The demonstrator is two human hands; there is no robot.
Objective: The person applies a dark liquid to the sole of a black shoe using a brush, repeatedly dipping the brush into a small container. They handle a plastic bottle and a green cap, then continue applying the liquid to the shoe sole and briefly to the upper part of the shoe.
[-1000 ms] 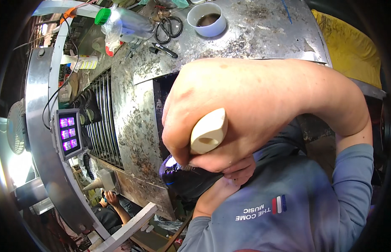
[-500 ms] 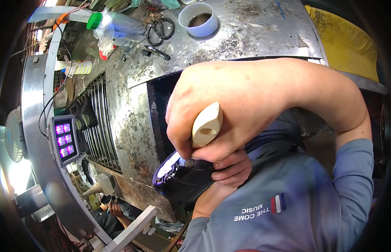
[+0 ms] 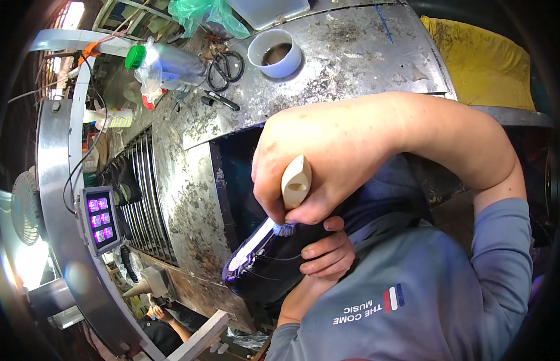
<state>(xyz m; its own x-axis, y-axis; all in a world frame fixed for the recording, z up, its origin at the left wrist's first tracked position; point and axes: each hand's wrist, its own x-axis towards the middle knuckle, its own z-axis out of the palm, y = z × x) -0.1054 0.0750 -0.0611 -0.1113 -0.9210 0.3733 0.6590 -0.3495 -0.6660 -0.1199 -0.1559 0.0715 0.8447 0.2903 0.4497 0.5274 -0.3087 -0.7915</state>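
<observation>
My right hand [image 3: 328, 162] is closed around the cream handle of a brush [image 3: 297, 182]. The dark bristles touch the edge of a black shoe [image 3: 265, 274], which is tilted in front of my body. Along that edge runs a bright band, glowing white to violet towards the toe. My left hand [image 3: 329, 253] grips the shoe from the side nearest me, its fingers curled over the black upper. Part of the shoe lies hidden behind my hands and forearm.
A bowl of dark liquid [image 3: 275, 54], scissors [image 3: 224, 71], a black marker [image 3: 221, 100] and a green-capped bottle [image 3: 172, 63] stand or lie on the stained metal bench [image 3: 346, 48]. A violet lamp [image 3: 99, 219] is at left. Another person's hand [image 3: 158, 313] shows lower left.
The view has shifted, so the bench items sit lower. My right hand has moved along the shoe's edge, uncovering the bristles and more of the bright band. Both hands keep their hold.
</observation>
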